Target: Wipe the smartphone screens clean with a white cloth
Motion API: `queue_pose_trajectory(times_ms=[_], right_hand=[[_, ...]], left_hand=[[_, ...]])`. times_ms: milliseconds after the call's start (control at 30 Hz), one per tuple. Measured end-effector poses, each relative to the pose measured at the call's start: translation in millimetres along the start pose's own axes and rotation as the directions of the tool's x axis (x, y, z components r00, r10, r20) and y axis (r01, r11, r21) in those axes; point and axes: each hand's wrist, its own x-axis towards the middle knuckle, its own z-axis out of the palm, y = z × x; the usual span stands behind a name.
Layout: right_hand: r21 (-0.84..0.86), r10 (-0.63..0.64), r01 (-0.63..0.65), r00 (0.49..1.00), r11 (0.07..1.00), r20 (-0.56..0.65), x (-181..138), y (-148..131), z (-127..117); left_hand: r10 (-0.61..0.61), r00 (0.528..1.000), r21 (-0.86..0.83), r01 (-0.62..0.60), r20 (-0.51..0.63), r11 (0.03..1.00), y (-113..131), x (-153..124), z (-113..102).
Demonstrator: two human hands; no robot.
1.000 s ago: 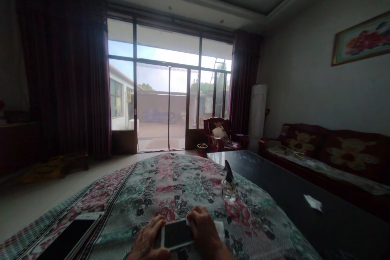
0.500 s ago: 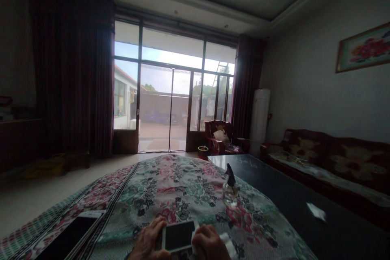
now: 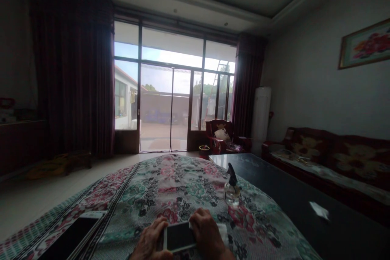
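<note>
A smartphone with a white frame and dark screen (image 3: pixel 180 236) lies at the bottom middle, over the flowered cloth (image 3: pixel 137 195). My left hand (image 3: pixel 152 239) grips its left edge, fingers at the top corner and thumb at the bottom. My right hand (image 3: pixel 207 229) is closed over the phone's right end, pressing a white wipe or cloth (image 3: pixel 224 233) that shows past the hand's right side; most of it is hidden under the fingers. Beyond the right hand stands a clear spray bottle (image 3: pixel 232 193) with a black trigger head.
At the lower left lies a larger dark-screened tablet or similar flat device (image 3: pixel 71 235). A crumpled white piece (image 3: pixel 319 210) rests on the dark tabletop (image 3: pixel 274 187) to the right. Farther off are a sofa (image 3: pixel 332 150), an armchair (image 3: pixel 221 134) and a glass door (image 3: pixel 164 109).
My right hand has slid up along the phone's right end, toward its top corner, with the white wipe. My left hand keeps its hold. The view has shifted slightly.
</note>
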Motion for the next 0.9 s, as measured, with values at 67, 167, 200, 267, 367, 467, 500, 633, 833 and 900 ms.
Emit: queue_pose_trajectory(times_ms=[67,167,200,267,367,467,500,633,833,900], right_hand=[[-0.004,-0.008,0.008,1.000,1.000,-0.005,-2.8,0.7,0.4],[-0.030,-0.047,0.047,0.999,0.998,0.004,-12.9,5.5,2.5],[-0.040,-0.067,0.068,0.998,0.997,0.012,-17.2,8.1,3.7],[-0.061,-0.107,0.109,0.994,0.992,0.035,-26.0,14.5,6.4],[-0.092,-0.154,0.160,0.986,0.983,0.068,-35.3,23.3,8.9],[-0.076,-0.191,0.198,0.978,0.977,0.087,-36.7,24.9,6.1],[-0.061,-0.193,0.199,0.977,0.978,0.090,-35.3,23.1,4.1],[-0.040,-0.125,0.128,0.989,0.991,0.076,-24.5,7.9,-3.8],[-0.070,-0.092,0.096,0.995,0.993,0.046,-1.7,-13.5,5.5],[-0.072,-0.085,0.088,0.995,0.994,0.044,4.7,-16.7,12.5]], left_hand=[[0.004,1.000,-0.021,-0.004,-0.007,1.000,-0.5,0.4,0.4],[-0.016,1.000,-0.016,0.017,0.017,1.000,-3.0,2.4,3.4],[-0.014,1.000,-0.015,0.015,0.018,1.000,-4.5,3.3,5.1],[0.000,1.000,-0.016,0.000,0.007,1.000,-8.0,4.7,8.6],[-0.004,1.000,-0.020,0.004,0.015,1.000,-9.6,4.5,10.5],[-0.030,0.999,-0.017,0.031,0.032,0.999,-4.7,1.9,6.4],[-0.026,0.999,-0.022,0.026,0.030,0.999,-2.4,1.0,4.3],[-0.009,1.000,-0.048,0.010,0.014,0.999,5.2,-2.1,-2.6],[-0.024,1.000,-0.059,0.024,0.002,0.998,15.5,-5.8,-10.9],[-0.030,0.999,-0.066,0.031,0.021,0.997,19.3,-7.0,-14.3]])
